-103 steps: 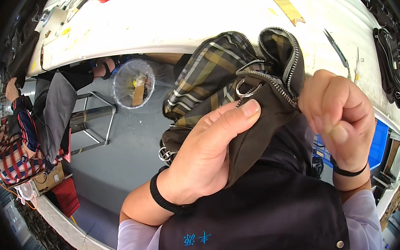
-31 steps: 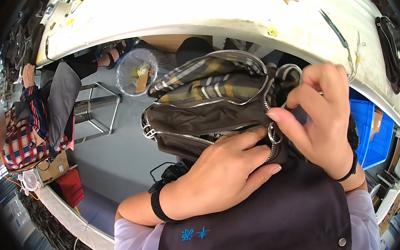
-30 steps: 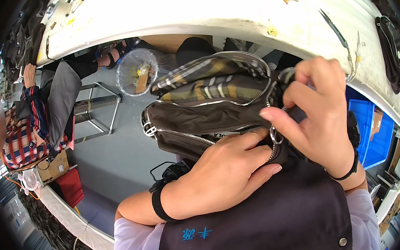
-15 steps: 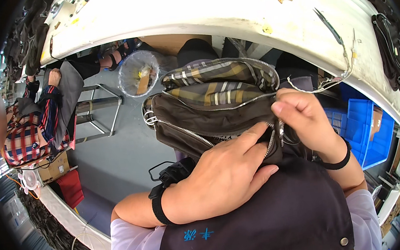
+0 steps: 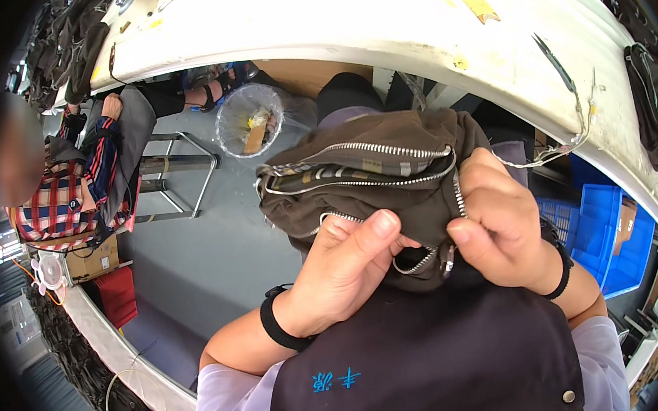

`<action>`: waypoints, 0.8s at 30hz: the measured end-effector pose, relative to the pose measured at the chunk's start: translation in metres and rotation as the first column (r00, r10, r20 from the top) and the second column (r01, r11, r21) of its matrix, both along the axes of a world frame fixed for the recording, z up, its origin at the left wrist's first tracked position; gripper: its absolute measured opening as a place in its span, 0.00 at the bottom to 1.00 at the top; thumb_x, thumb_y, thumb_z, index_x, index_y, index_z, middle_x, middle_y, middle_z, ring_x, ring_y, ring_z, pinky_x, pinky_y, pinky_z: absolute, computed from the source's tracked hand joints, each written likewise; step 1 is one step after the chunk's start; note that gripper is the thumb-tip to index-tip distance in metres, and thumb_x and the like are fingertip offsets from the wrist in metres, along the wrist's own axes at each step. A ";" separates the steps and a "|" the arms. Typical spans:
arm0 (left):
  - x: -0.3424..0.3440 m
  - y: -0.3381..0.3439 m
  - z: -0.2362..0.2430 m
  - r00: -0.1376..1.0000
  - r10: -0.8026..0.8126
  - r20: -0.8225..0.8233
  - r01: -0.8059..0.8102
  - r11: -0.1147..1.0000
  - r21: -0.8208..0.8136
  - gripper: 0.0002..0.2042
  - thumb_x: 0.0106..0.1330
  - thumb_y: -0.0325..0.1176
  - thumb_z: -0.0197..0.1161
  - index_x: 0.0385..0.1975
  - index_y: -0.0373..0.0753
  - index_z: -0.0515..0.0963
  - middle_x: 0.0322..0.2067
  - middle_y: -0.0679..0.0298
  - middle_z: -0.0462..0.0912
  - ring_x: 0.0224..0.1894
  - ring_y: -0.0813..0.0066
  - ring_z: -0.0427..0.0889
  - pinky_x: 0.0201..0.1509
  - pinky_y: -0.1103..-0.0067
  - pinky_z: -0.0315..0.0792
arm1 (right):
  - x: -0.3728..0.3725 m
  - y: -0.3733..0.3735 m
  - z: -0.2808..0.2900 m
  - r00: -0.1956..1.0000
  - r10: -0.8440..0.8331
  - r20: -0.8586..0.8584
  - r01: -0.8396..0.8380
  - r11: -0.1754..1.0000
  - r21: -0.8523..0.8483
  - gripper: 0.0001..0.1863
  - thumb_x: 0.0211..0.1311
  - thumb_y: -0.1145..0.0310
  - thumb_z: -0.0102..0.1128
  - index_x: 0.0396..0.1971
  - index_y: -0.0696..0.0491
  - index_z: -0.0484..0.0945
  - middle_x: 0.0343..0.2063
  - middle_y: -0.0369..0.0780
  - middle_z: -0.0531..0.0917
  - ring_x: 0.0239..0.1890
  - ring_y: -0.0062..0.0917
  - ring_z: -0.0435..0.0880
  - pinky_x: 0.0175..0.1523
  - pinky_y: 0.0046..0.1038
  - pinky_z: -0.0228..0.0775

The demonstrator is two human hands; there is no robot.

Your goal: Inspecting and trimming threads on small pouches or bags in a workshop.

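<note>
A dark brown fabric bag with silver zippers and a plaid lining rests in front of me above my lap. Its upper zipper gapes a little, and plaid cloth shows inside. My left hand pinches the near side of the bag, thumb on top and fingertips hidden in the cloth. With thumb and curled fingers, my right hand grips the bag's right end beside a zipper. A zipper end with a metal pull hangs between the two hands.
A white worktable curves across the far side, with thread snips on it at the right. Blue plastic crates stand at the right. A lined waste bin stands on the floor. At left a person sits near a metal-framed stool.
My left hand has turned from lying palm-down over the bag to pinching its near edge, thumb up. The bag's wide plaid opening has narrowed. My right hand still grips the right end.
</note>
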State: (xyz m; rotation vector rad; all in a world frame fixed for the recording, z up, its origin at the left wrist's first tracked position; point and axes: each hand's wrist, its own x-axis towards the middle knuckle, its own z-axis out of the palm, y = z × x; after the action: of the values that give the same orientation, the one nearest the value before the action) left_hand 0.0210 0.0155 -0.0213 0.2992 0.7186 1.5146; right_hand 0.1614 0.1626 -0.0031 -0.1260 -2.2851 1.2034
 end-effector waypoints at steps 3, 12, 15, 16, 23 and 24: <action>-0.003 -0.001 0.001 0.998 0.011 -0.069 -0.017 0.996 -0.084 0.25 0.65 0.44 0.62 0.56 0.36 0.68 0.53 0.59 0.76 0.56 0.66 0.74 0.58 0.68 0.70 | 0.000 -0.002 -0.001 0.999 -0.033 -0.014 0.033 0.998 0.060 0.13 0.51 0.71 0.67 0.16 0.54 0.71 0.21 0.38 0.71 0.25 0.31 0.66 0.31 0.30 0.58; 0.003 -0.004 0.007 0.984 0.114 -0.139 -0.115 0.993 0.004 0.12 0.64 0.23 0.61 0.47 0.34 0.76 0.43 0.64 0.81 0.45 0.81 0.77 0.50 0.80 0.73 | 0.003 -0.007 -0.009 0.991 -0.082 -0.110 0.098 0.984 0.147 0.16 0.48 0.69 0.69 0.12 0.54 0.69 0.18 0.37 0.68 0.22 0.31 0.64 0.28 0.29 0.56; 0.004 -0.007 0.005 0.966 0.152 -0.208 -0.142 0.988 0.062 0.13 0.63 0.20 0.61 0.47 0.34 0.76 0.44 0.64 0.81 0.46 0.81 0.77 0.51 0.80 0.72 | 0.004 -0.007 -0.011 0.990 -0.063 -0.123 0.080 0.987 0.138 0.17 0.49 0.68 0.69 0.12 0.54 0.69 0.17 0.37 0.68 0.21 0.31 0.63 0.27 0.29 0.55; 0.004 -0.007 0.004 0.959 0.161 -0.235 -0.144 0.986 0.087 0.13 0.62 0.19 0.61 0.47 0.34 0.76 0.44 0.64 0.81 0.47 0.80 0.77 0.52 0.80 0.72 | 0.004 -0.007 -0.012 0.992 -0.045 -0.116 0.061 0.989 0.136 0.17 0.50 0.68 0.69 0.12 0.54 0.69 0.17 0.37 0.67 0.21 0.31 0.63 0.27 0.29 0.55; 0.002 -0.011 0.007 0.906 0.183 -0.382 -0.143 0.981 0.131 0.14 0.61 0.16 0.61 0.47 0.32 0.76 0.43 0.63 0.82 0.45 0.80 0.79 0.49 0.81 0.73 | 0.004 -0.008 -0.014 0.992 -0.007 -0.125 0.026 0.989 0.147 0.18 0.53 0.67 0.67 0.11 0.53 0.69 0.18 0.36 0.69 0.21 0.30 0.63 0.27 0.29 0.55; 0.003 -0.010 0.008 0.912 0.192 -0.363 -0.155 0.979 0.129 0.14 0.60 0.15 0.61 0.46 0.32 0.76 0.43 0.63 0.82 0.44 0.80 0.79 0.48 0.81 0.73 | 0.004 -0.008 -0.014 0.992 -0.007 -0.125 0.025 0.989 0.147 0.18 0.53 0.67 0.67 0.11 0.53 0.69 0.18 0.36 0.69 0.21 0.30 0.63 0.27 0.29 0.55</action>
State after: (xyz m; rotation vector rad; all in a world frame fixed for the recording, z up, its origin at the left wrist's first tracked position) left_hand 0.0244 0.0051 -0.0134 0.6241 0.9950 1.6856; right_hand 0.1653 0.1545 -0.0173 -0.0137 -2.2504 1.0002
